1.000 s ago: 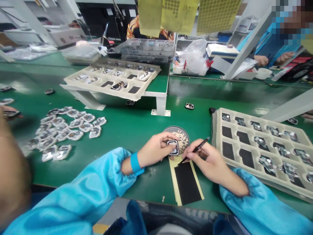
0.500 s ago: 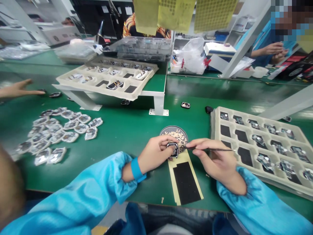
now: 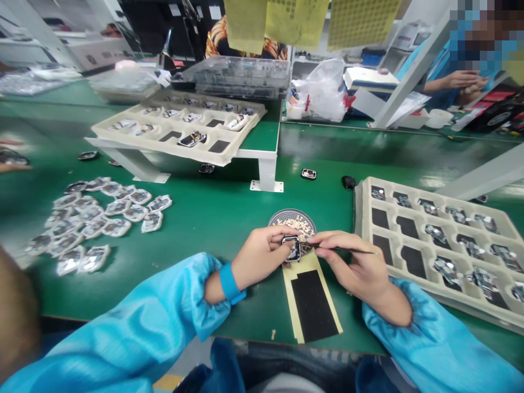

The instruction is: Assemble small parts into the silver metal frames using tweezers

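Note:
My left hand (image 3: 266,252) is closed on a small open watch case (image 3: 292,249) with electronic parts showing inside it. Between the thumb and fingers of my right hand (image 3: 347,262) are thin dark tweezers (image 3: 356,250), their tips at the near right edge of the case. Behind both hands lies a round dark dish (image 3: 302,217) holding many tiny pale and dark pieces. A yellow-edged sheet with a black rectangle (image 3: 315,305) lies on the green table just below the case.
To the right stands a pale moulded tray (image 3: 434,218) of small circuit parts. Several silvery watch cases (image 3: 94,218) lie grouped at left. Another tray (image 3: 221,155) rests on a raised shelf (image 3: 266,172). A co-worker's hand (image 3: 10,158) holds a dark case at far left.
My right hand has moved slightly left, bringing the tweezers onto the watch case. The co-worker's hand at far left has drawn back left with a dark case in it.

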Demonstrator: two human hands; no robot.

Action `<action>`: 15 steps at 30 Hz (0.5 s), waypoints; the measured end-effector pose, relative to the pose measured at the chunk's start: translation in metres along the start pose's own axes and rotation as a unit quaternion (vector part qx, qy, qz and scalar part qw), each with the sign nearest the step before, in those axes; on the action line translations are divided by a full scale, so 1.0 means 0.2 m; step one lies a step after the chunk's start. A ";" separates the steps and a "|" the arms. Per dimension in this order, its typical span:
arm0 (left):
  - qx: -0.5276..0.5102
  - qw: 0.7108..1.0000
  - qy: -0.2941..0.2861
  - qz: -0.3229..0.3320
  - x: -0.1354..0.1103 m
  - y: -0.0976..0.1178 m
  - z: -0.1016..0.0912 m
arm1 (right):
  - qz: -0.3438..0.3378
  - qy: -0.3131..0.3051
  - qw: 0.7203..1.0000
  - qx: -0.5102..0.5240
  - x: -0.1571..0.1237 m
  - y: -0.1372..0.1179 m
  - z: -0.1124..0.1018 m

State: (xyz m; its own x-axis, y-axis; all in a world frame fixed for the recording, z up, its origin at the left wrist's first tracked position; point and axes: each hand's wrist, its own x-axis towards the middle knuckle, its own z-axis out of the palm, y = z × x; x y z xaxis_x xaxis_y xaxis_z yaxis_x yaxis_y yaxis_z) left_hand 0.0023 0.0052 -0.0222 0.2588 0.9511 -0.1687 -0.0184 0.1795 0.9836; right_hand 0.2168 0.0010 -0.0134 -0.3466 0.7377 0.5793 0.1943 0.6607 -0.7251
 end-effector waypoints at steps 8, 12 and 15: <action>0.006 0.999 -0.030 0.024 -0.03 0.03 -0.01 | 0.006 0.023 1.000 0.020 -0.02 -0.01 -0.02; 0.023 0.999 -0.030 0.034 -0.04 0.04 -0.02 | 0.006 0.020 0.999 0.024 -0.03 0.00 -0.02; 0.036 0.998 -0.025 0.035 -0.04 0.04 -0.01 | -0.004 0.017 0.999 0.028 -0.02 0.00 -0.01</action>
State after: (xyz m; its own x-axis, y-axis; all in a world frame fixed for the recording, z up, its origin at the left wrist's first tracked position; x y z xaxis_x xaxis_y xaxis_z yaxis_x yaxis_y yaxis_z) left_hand -0.0027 0.0004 -0.0127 0.3080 0.9464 -0.0972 0.0310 0.0922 0.9953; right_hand 0.2206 -0.0022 -0.0154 -0.3171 0.7374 0.5963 0.1394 0.6582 -0.7398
